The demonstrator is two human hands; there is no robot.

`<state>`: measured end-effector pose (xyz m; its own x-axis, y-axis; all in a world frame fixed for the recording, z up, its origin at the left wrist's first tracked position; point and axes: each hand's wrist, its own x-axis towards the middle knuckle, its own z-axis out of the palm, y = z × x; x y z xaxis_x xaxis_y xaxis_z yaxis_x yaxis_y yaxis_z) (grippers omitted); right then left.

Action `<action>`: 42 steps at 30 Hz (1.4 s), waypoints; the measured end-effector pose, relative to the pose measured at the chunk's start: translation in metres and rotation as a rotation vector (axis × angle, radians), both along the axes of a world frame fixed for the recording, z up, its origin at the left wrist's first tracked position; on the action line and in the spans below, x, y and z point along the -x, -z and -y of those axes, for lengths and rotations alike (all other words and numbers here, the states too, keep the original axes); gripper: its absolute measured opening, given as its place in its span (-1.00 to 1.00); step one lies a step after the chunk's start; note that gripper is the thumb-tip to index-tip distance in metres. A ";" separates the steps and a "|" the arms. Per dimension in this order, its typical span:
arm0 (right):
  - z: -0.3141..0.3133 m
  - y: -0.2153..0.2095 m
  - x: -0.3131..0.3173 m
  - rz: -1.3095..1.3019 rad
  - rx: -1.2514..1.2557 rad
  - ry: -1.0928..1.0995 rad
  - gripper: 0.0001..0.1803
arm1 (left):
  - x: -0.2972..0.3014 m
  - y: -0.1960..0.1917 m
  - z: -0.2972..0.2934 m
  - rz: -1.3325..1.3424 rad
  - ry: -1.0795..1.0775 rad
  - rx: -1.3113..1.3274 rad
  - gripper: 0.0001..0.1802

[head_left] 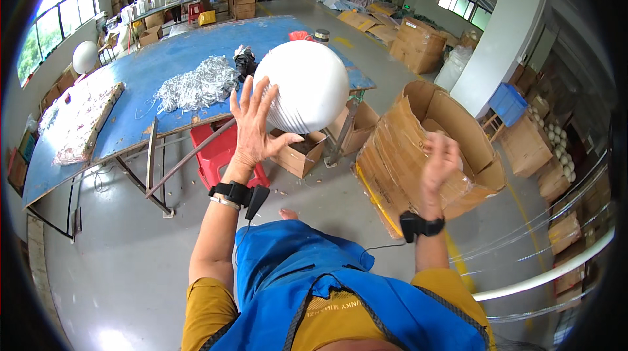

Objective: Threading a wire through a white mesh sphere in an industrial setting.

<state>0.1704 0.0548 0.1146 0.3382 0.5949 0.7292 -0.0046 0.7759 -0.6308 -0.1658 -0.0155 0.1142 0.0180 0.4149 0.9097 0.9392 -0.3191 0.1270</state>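
Note:
My left hand [252,125] is raised with fingers spread, its palm and thumb against the left underside of a large white ribbed ball [304,83] held up in the air. Fingers curled and blurred, my right hand [439,161] hangs in front of a big open cardboard box [425,148] holding nothing that I can make out. Both wrists carry black bands. A blue apron [307,285] over a yellow shirt fills the bottom of the view.
A long blue table [131,102] at left bears a heap of silvery strips [196,86]. Under it stand a red stool [219,151] and a small open carton [297,151]. Stacked cartons, a blue crate [507,102] and a white pillar [504,30] lie right. A person works at the far back.

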 end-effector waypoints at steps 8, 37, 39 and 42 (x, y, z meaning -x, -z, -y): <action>0.024 -0.023 -0.014 0.127 0.090 0.050 -0.85 | -0.003 0.008 0.013 -0.012 0.044 -0.070 -0.18; -0.086 -0.027 0.140 0.367 0.492 -0.465 -0.34 | 0.075 0.329 0.349 0.588 -0.947 0.736 -0.52; -0.079 -0.028 0.145 0.408 0.466 -0.436 -0.37 | 0.069 0.332 0.345 0.661 -0.935 0.780 -0.53; -0.065 -0.033 0.154 0.460 0.411 -0.417 -0.43 | 0.061 0.331 0.321 0.668 -0.809 0.807 -0.53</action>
<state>0.0166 0.1200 0.1479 -0.2607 0.8625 0.4338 0.0875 0.4686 -0.8791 -0.2271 -0.3368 -0.2172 -0.8411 0.5222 0.1406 0.5105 0.6808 0.5253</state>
